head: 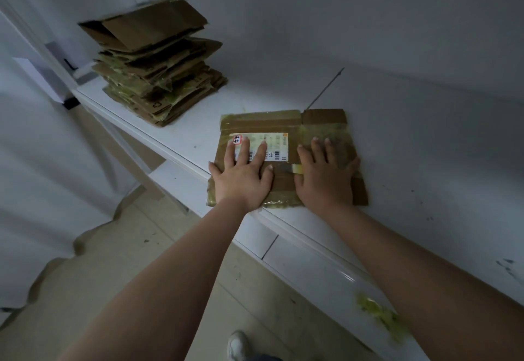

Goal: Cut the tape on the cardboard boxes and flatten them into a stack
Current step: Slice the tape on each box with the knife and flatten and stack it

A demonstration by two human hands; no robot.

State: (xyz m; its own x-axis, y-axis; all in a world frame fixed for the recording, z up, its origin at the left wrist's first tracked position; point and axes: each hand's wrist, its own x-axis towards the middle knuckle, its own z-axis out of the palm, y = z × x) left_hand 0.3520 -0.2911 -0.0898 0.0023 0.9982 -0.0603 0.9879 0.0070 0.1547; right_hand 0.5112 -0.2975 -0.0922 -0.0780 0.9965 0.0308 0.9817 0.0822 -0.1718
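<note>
Both hands, left hand (242,177) and right hand (326,174), press flat on the flattened box (283,125).

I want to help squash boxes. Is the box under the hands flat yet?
Yes, flat. The box lies spread on the table, both palms pressing it.

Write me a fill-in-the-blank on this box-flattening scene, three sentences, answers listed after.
1. Both hands, the left hand and right hand, press flat on the flattened ____ box.
2. The left hand's fingers lie across the white shipping ____ on that box.
3. The stack of flattened boxes sits on the white table, to the ____ of the hands.

Answers: cardboard; label; left
</note>
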